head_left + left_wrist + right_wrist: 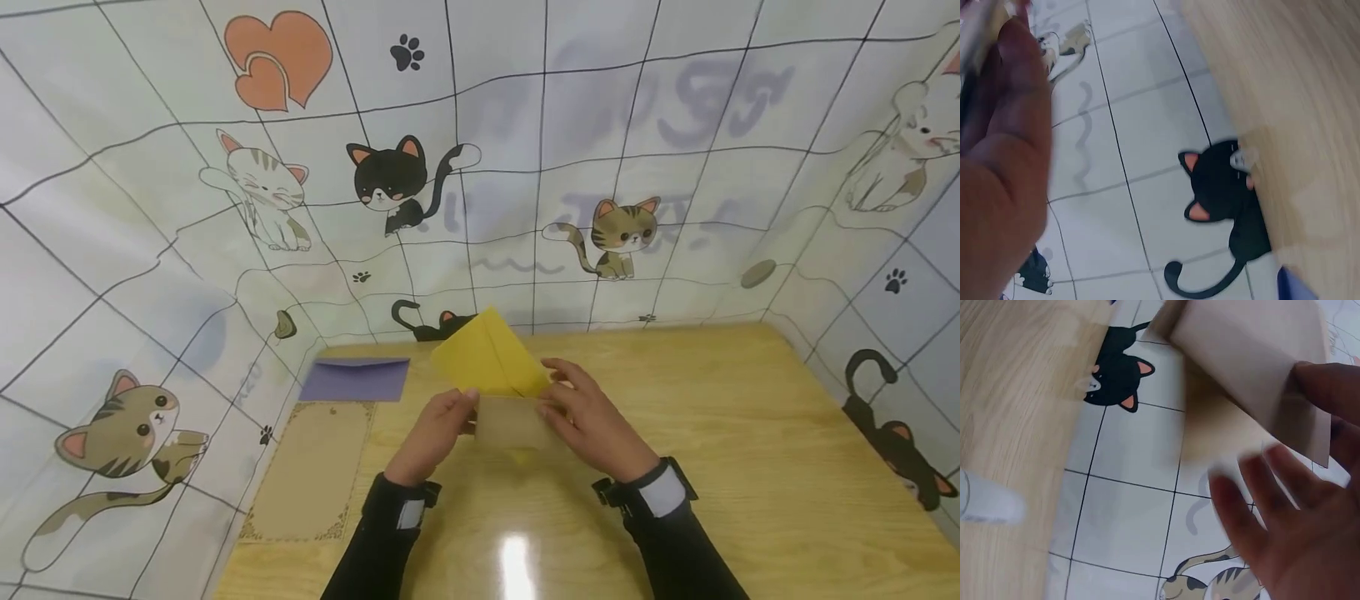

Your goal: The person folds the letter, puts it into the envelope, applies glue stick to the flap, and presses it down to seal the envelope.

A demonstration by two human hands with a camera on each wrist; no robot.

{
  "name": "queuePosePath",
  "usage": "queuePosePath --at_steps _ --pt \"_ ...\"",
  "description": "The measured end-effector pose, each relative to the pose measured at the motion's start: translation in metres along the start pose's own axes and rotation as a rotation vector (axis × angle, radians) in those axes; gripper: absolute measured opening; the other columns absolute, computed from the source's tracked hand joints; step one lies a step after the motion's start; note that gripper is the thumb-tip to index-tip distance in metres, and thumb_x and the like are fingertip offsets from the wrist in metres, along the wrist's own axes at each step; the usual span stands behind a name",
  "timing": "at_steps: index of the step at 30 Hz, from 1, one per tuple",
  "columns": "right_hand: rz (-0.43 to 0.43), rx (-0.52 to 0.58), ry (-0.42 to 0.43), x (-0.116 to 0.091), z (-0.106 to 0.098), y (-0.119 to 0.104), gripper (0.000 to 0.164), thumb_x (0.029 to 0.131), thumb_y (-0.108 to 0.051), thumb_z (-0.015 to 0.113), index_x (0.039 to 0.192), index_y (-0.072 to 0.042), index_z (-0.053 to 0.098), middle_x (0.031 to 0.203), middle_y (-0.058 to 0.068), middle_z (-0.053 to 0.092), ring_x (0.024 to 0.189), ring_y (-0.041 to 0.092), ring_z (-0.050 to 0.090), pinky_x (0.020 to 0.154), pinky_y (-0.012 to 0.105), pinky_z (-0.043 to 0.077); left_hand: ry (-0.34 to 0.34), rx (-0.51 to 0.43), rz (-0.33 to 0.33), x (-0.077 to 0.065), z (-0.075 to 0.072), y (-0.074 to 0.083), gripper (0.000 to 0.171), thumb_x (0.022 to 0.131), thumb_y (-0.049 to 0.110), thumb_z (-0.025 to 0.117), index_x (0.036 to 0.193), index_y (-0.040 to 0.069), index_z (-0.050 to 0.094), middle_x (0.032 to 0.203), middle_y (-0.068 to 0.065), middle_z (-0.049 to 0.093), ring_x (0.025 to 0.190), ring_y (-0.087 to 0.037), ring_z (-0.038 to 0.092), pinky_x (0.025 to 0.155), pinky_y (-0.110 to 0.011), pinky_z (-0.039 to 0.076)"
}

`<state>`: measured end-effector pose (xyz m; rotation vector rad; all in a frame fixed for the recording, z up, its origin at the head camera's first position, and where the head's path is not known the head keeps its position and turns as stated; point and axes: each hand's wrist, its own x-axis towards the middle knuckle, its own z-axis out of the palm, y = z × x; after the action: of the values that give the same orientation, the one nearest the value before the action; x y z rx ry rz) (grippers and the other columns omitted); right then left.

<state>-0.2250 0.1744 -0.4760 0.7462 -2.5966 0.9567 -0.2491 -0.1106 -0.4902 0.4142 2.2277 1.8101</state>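
In the head view my left hand [438,432] pinches the left edge of a folded tan sheet of paper [513,423], thumb on its near face. My right hand [592,417] is at the sheet's right edge; in the right wrist view its thumb lies on the folded paper [1247,356], with the other fingers spread and blurred. A yellow envelope [487,354] stands tilted just behind the sheet, its lower part hidden by it. Only part of the left hand [1007,156] shows in the left wrist view, with a blurred pale edge at its fingertips.
On the table's left side lie a purple envelope [356,379] and a tan sheet with an ornate border [311,471]. The wooden table [750,458] is enclosed by a cat-print cloth [510,125]. A white rounded object [988,499] shows in the right wrist view.
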Motion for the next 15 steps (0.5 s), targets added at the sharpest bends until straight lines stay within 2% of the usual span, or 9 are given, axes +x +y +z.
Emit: queuePosePath --at_steps 2,4,6,8,10,12,15 --pt "-0.017 -0.034 0.066 -0.001 0.0 -0.003 0.006 0.107 -0.013 0.08 0.111 -0.013 0.084 0.159 0.016 0.063 0.133 0.035 0.067 0.101 0.053 0.064 0.066 -0.074 -0.012 0.002 0.003 0.0 0.043 0.123 0.033 0.051 0.098 0.002 0.067 0.11 -0.008 0.072 0.101 -0.013 0.076 0.095 -0.032 0.067" --pt "-0.029 -0.013 0.087 -0.001 -0.001 -0.005 0.007 0.104 -0.011 0.083 0.109 -0.015 0.086 0.144 0.01 0.072 0.121 0.027 0.071 0.094 0.048 0.065 0.133 -0.139 -0.018 0.003 0.006 0.0 0.04 0.122 0.031 0.054 0.092 0.006 0.063 0.1 -0.002 0.067 0.091 -0.011 0.07 0.086 -0.029 0.065" --pt "-0.056 0.04 0.054 -0.002 -0.001 -0.009 0.011 0.103 -0.008 0.083 0.11 -0.016 0.086 0.125 0.004 0.079 0.106 0.018 0.075 0.088 0.04 0.066 0.184 -0.178 -0.014 0.004 0.008 0.0 0.04 0.122 0.03 0.055 0.09 0.008 0.065 0.094 0.001 0.067 0.085 -0.01 0.066 0.077 -0.025 0.059" --pt "-0.082 0.097 -0.02 -0.001 0.0 -0.012 0.013 0.104 -0.008 0.081 0.114 -0.015 0.085 0.118 0.001 0.083 0.101 0.014 0.079 0.088 0.037 0.068 0.197 -0.226 0.001 0.004 0.01 0.0 0.04 0.122 0.03 0.055 0.097 0.003 0.072 0.097 -0.002 0.077 0.085 -0.01 0.072 0.076 -0.025 0.062" --pt "-0.094 0.144 -0.112 0.0 0.003 -0.016 0.016 0.107 -0.009 0.077 0.121 -0.013 0.084 0.126 0.006 0.086 0.109 0.019 0.082 0.094 0.041 0.069 0.184 -0.288 0.01 0.004 0.01 0.0 0.04 0.122 0.029 0.055 0.112 -0.003 0.077 0.109 -0.009 0.086 0.092 -0.011 0.081 0.08 -0.027 0.068" --pt "-0.11 0.153 -0.187 0.001 0.007 -0.019 0.017 0.111 -0.012 0.073 0.125 -0.012 0.082 0.144 0.013 0.08 0.123 0.027 0.081 0.103 0.047 0.068 0.16 -0.345 0.011 0.004 0.011 0.0 0.044 0.122 0.029 0.054 0.126 -0.01 0.075 0.119 -0.018 0.087 0.1 -0.014 0.086 0.089 -0.034 0.071" --pt "-0.115 0.158 -0.264 0.001 0.013 -0.023 0.013 0.115 -0.015 0.066 0.122 -0.013 0.077 0.164 0.02 0.064 0.144 0.039 0.07 0.115 0.058 0.061 0.155 -0.386 -0.008 0.003 0.01 0.001 0.046 0.122 0.03 0.053 0.129 -0.013 0.07 0.12 -0.021 0.086 0.102 -0.016 0.087 0.093 -0.038 0.072"
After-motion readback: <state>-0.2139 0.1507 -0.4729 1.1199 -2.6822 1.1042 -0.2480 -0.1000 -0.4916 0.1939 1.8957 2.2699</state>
